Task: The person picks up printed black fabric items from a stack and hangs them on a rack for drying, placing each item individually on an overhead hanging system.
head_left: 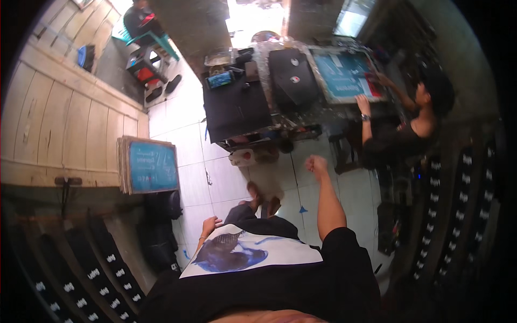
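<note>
At the left, the blue frames (153,167) stand on edge beside the wooden wall (64,121); a bump from a leg could tip them. The person's left hand (211,226) hangs by the shirt (237,253), fingers loose, nothing visible in it. The phone (221,79) lies near the left edge of the table (237,116), where a careless sleeve might knock it off. The sack (246,157) sits ahead of the feet (253,190) and could catch a toe; the blue scrap (303,209) might slip underfoot. The right hand (317,163) is held out, curled, touching nothing; whether it encloses something small cannot be told. Nearest it is the stool (340,145); a wide swing might strike that, jolting the co-worker (412,126) at the blue screen (342,75).
</note>
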The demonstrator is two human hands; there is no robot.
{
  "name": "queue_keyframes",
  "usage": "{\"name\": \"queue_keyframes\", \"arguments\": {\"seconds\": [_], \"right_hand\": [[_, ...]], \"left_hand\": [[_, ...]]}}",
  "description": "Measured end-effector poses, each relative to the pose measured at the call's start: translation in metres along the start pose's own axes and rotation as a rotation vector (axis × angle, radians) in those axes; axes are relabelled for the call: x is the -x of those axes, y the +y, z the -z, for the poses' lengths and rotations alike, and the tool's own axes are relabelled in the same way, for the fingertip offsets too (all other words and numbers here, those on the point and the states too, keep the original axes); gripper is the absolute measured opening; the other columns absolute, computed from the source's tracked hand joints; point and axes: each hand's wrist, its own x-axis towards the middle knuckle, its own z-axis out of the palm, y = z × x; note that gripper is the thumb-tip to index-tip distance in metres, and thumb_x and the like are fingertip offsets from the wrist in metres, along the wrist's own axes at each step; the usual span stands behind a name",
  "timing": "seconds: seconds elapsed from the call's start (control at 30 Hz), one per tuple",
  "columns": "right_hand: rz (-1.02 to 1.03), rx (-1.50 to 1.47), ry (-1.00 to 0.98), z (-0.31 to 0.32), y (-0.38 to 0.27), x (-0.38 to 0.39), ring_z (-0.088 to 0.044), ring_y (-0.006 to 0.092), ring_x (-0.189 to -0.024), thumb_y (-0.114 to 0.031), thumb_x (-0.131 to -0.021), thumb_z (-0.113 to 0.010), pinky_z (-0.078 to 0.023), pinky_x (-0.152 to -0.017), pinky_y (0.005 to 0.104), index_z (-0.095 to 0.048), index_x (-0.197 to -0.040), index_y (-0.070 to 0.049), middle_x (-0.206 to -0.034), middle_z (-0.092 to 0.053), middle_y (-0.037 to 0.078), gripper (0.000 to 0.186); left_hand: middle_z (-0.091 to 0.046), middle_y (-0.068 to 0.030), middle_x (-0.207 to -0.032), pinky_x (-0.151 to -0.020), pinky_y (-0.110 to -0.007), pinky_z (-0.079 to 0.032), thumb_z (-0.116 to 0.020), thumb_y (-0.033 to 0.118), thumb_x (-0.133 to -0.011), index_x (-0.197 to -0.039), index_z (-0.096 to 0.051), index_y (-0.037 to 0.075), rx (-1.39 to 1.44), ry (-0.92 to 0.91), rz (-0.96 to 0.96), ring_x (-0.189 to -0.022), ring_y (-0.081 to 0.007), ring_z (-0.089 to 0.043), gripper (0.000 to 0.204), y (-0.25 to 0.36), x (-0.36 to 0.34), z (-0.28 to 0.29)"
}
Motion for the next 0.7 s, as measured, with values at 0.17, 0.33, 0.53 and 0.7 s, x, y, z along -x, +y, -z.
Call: {"name": "queue_keyframes", "arguments": {"seconds": [0.17, 0.33, 0.53, 0.7], "right_hand": [[0.041, -0.223, -0.07, -0.097, -0.1, -0.07, -0.057, 0.0231, -0.081, -0.028, -0.084, -0.059, -0.05, -0.069, 0.0374, -0.051, -0.1, -0.004, -0.093, -0.054, 0.01, 0.03], [-0.104, -0.162, 0.036, -0.128, -0.132, -0.112, -0.054, 0.0294, -0.092, -0.036, -0.08, -0.064, -0.049, -0.074, 0.0427, -0.047, -0.103, -0.004, -0.103, -0.049, 0.015, 0.042], [-0.169, -0.047, 0.166, -0.135, -0.138, -0.153, -0.057, 0.0161, -0.055, -0.028, -0.081, -0.064, -0.05, -0.05, 0.0285, -0.057, -0.083, -0.005, -0.068, -0.06, 0.006, 0.024], [-0.175, -0.052, 0.061, -0.13, -0.147, -0.155, -0.054, 0.0131, -0.052, -0.03, -0.08, -0.064, -0.048, -0.047, 0.0263, -0.057, -0.078, -0.006, -0.068, -0.059, 0.004, 0.025]], "left_hand": [[-0.064, -0.011, -0.093, -0.059, -0.032, -0.05, -0.048, 0.023, -0.085, -0.107, -0.052, -0.003, 0.133, 0.007, 0.277, -0.068, -0.022, -0.062, 0.034, -0.004, -0.027, -0.003], [-0.061, -0.0113, -0.1, -0.063, -0.033, -0.048, -0.045, 0.029, -0.085, -0.112, -0.048, 0.003, 0.673, 0.361, 0.55, -0.08, -0.0208, -0.06, 0.037, 0.032, -0.06, 0.003], [-0.062, -0.0114, -0.099, -0.063, -0.033, -0.048, -0.046, 0.027, -0.085, -0.109, -0.049, 0.002, 0.595, 0.298, 0.45, -0.079, -0.0214, -0.061, 0.035, 0.081, -0.083, 0.01], [-0.062, -0.0105, -0.095, -0.058, -0.031, -0.049, -0.046, 0.022, -0.085, -0.104, -0.051, 0.004, 0.611, 0.33, 0.441, -0.074, -0.0187, -0.062, 0.027, 0.135, -0.119, -0.002]]}}
